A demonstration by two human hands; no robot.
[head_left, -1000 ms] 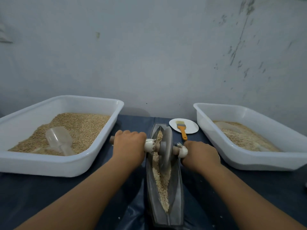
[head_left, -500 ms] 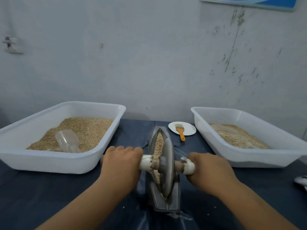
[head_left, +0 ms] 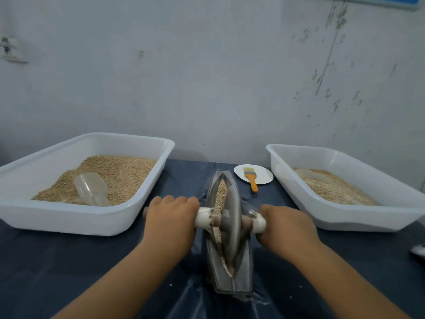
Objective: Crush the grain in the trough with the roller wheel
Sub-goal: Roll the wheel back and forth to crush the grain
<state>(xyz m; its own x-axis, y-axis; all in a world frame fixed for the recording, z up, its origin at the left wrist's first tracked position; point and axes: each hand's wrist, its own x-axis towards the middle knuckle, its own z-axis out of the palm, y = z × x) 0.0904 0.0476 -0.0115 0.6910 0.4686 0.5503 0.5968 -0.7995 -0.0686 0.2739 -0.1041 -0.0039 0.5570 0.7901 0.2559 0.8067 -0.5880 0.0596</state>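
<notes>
On the worktop (head_left: 46,261) the trough (head_left: 226,279) lies in the middle with the roller wheel (head_left: 232,217) standing in it, a tub (head_left: 69,217) holding grain and a scoop (head_left: 90,188) to its left, another tub (head_left: 368,217) to its right, and a plate (head_left: 264,174) carrying a brush (head_left: 250,178) behind.

Both forearms reach fwd from the bottom edge, bare, converging toward the middle. L hand (head_left: 171,221) sits knuckles-up w/ fingers curled over and thumb hidden underneath, its grip wrapped round the axle handle (head_left: 203,218) on its side. R hand (head_left: 286,226) mirrors it, back of hand up, fingers curled down round the other end; both wrists straight, roughly level, hands well apart.
</notes>
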